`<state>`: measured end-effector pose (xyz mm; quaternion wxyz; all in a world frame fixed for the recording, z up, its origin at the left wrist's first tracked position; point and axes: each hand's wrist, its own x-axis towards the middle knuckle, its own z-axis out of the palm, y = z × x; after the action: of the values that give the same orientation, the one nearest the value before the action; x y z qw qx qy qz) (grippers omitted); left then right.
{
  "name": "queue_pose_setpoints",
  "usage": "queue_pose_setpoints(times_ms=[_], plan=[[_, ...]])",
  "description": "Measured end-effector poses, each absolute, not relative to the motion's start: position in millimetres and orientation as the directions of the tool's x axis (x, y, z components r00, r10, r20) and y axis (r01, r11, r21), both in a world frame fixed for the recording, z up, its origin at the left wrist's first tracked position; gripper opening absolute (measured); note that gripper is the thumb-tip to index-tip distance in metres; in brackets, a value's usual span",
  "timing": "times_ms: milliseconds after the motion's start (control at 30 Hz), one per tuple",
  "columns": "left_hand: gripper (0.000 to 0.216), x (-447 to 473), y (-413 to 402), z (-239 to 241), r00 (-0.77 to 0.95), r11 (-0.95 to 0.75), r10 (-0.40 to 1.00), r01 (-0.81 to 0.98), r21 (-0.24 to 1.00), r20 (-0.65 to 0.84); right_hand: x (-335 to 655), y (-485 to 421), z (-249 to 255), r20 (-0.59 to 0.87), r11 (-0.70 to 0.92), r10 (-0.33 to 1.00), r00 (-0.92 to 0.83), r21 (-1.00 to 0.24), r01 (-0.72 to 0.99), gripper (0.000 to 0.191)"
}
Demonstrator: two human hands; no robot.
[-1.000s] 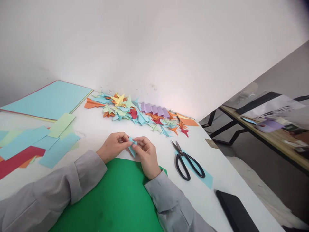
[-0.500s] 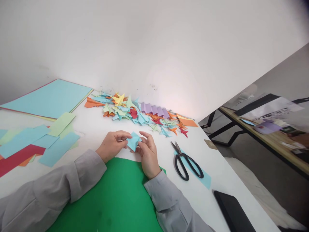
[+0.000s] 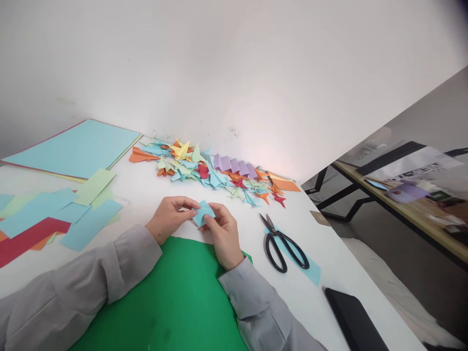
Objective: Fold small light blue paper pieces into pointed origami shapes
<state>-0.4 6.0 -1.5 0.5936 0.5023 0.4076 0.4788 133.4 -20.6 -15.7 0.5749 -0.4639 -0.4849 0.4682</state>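
My left hand [image 3: 168,217] and my right hand [image 3: 224,232] meet over the white table [image 3: 146,195], both pinching a small folded light-blue paper piece [image 3: 203,212]. The left fingers grip its left edge; the right thumb and fingers hold its right side. The paper is tilted up toward me and shows a flat face. Both wrists rest at the far edge of a large green sheet [image 3: 171,302]. Grey sleeves cover both arms.
A heap of folded coloured paper shapes [image 3: 208,173] lies along the wall. Black scissors [image 3: 283,242] rest on a blue strip to the right. Cut blue, green and red strips [image 3: 54,217] and a stack of large sheets [image 3: 78,148] lie left. A black flat object [image 3: 354,321] sits near the right edge.
The blue piece has turned from a narrow, edge-on fold to show a broader flat face between my fingers. My hands shifted slightly; the rest is unchanged.
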Motion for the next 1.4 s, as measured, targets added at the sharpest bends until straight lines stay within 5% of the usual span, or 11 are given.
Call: queue_pose_setpoints(times_ms=[200,667,833,1167,1400], plan=[[0.029,-1.3,9.2,-5.5,0.19,-0.011,0.98,-0.221,0.975,0.054,134.0,-22.8,-15.4,0.172,0.175,0.98,0.105,-0.984,-0.029,0.022],[0.001,-1.0,6.2,-2.8,0.186,-0.101,0.973,-0.18,0.979,0.135,135.6,-25.0,-17.9,0.325,0.324,0.946,0.002,-0.942,0.083,0.03],[0.005,-0.9,5.9,-3.2,0.226,-0.086,0.966,-0.189,0.978,0.128,135.0,-26.0,-14.0,0.343,0.343,0.939,-0.021,-0.933,0.112,0.018],[0.004,-1.4,6.4,-3.3,0.179,-0.033,0.981,-0.199,0.979,0.069,132.6,-25.6,-13.7,0.232,0.234,0.969,0.087,-0.972,-0.011,0.014],[0.01,-2.6,3.9,0.9,0.295,0.043,0.955,-0.173,0.984,0.01,134.4,-27.3,-10.9,0.139,0.145,0.988,0.068,-0.984,-0.1,0.015]])
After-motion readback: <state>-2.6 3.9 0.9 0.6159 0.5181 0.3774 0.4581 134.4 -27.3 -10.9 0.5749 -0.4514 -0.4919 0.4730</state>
